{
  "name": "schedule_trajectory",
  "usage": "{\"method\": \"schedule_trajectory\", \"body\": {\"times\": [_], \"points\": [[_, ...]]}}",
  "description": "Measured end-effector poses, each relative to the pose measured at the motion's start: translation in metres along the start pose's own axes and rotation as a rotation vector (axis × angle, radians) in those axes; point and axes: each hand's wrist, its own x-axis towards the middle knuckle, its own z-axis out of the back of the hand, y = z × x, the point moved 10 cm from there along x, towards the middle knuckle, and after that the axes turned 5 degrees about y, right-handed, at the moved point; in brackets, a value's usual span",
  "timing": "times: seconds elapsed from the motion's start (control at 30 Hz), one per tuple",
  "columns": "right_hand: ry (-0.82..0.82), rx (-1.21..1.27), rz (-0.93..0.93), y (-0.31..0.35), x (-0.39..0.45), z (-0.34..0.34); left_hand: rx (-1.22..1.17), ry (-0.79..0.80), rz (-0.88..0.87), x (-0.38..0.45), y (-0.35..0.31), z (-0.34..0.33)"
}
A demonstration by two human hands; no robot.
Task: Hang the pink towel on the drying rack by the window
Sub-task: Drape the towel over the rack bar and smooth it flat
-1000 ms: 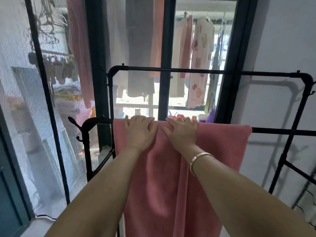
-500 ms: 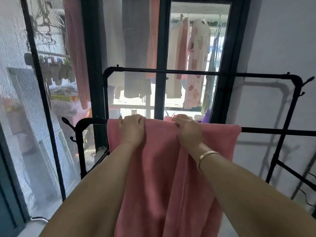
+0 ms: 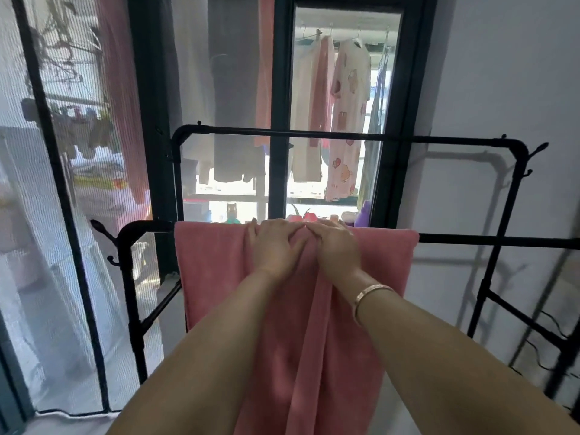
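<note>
Both forearms reach up from the bottom of the frame, a bracelet (image 3: 372,296) on the right wrist. At centre, the left hand (image 3: 276,246) and right hand (image 3: 337,246) lie side by side, palms down and unclenched, pressing the pink towel (image 3: 216,271) draped over the drying rack (image 3: 470,240)'s lower bar. The window (image 3: 329,120) stands beyond.

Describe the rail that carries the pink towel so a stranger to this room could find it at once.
Start at the black drying rack before the window. It has two horizontal rails; take the lower rail, nearer the viewer. Unlike the bare upper rail, it has the pink towel draped over it, both hands pressing there.
</note>
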Motion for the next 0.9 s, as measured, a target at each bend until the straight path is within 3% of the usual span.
{"method": "schedule_trajectory", "body": {"times": [0.23, 0.5, 0.57, 0.7, 0.9], "points": [[-0.1, -0.001, -0.014, 0.003, 0.004, 0.031, -0.145, -0.02, 0.122, 0.01, 0.014, 0.005], [-0.266, -0.118, -0.358, -0.065, -0.013, 0.073, -0.216, -0.14, 0.206, 0.007, 0.014, 0.02], [-0.276, -0.122, -0.294, -0.064, -0.019, 0.071, -0.161, -0.085, 0.172, 0.008, 0.006, 0.016], [-0.072, -0.288, -0.169, -0.059, -0.014, 0.049, -0.061, 0.031, 0.135, 0.013, -0.015, -0.003], [-0.183, -0.443, 0.012, -0.049, -0.027, 0.052, 0.092, 0.129, 0.075, 0.005, -0.052, -0.034]]}}
